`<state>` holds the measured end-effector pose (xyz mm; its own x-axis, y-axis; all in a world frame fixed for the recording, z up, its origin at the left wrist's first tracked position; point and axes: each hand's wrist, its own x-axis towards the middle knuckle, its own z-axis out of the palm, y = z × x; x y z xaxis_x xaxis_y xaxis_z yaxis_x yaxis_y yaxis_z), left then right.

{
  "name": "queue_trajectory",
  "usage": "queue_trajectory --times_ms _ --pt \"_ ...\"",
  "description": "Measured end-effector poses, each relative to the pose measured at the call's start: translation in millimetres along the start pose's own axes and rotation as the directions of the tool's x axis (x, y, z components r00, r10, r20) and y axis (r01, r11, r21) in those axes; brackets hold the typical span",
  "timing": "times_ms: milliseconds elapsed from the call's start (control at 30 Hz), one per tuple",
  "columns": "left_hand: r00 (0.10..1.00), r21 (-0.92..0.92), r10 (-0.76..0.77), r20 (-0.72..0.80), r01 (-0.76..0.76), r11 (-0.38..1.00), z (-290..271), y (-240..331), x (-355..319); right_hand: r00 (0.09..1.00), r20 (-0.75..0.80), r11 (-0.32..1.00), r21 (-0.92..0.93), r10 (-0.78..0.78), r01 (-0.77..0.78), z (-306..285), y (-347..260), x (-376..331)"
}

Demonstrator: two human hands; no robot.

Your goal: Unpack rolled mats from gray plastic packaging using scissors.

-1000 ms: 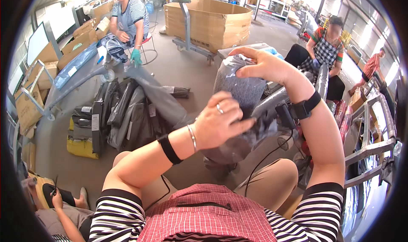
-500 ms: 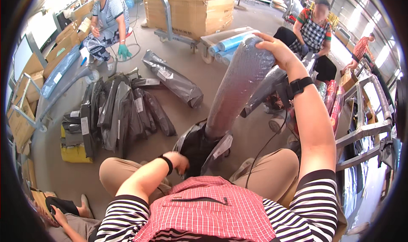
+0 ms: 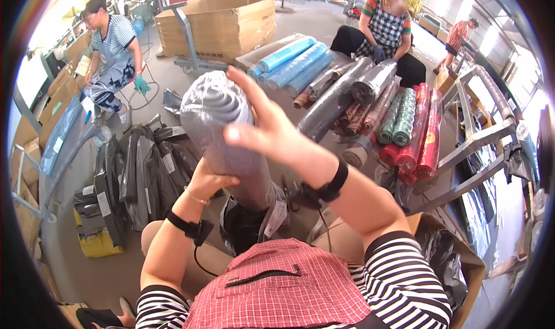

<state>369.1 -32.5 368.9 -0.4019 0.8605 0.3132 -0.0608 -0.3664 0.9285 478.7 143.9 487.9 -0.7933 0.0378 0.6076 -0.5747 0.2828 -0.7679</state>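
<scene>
My bare right forearm slants up leftward to my right hand, raised, thumb spread well apart from its extended fingers. My left forearm climbs more steeply; my left hand curls lower, thumb pointing right.

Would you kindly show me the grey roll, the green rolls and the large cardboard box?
Grey roll (image 3: 247,168), head view: its wrapped side.
Green rolls (image 3: 404,124), head view: the right one's side.
Large cardboard box (image 3: 222,33), head view: near wall.

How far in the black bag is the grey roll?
Partly in. The grey roll stands in the black bag, whose edge surrounds it; its coiled top sticks out. Its bottom is hidden.
</scene>
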Motion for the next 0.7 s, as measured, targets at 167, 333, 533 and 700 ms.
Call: queue_trajectory --times_ms 167,333,533,700 --pt "0.983 -0.014 -0.010 -0.181 0.007 1.000 -15 1 -21 0.992 0.033 0.989 -0.088 0.118 -0.115 39 68 -54" --pt "0.967 -0.104 -0.033 -0.254 0.007 0.995 -18 -7 -21 0.959 -0.063 0.948 -0.150 0.275 -0.282 66 127 -114" --pt "0.956 -0.095 0.051 -0.290 -0.082 0.992 -16 7 -24 0.886 -0.237 0.892 -0.126 0.399 -0.435 84 135 -119" --pt "0.954 0.276 0.280 -0.108 -0.242 0.930 -14 10 -17 0.863 -0.331 0.922 0.200 0.381 -0.330 71 100 -87"
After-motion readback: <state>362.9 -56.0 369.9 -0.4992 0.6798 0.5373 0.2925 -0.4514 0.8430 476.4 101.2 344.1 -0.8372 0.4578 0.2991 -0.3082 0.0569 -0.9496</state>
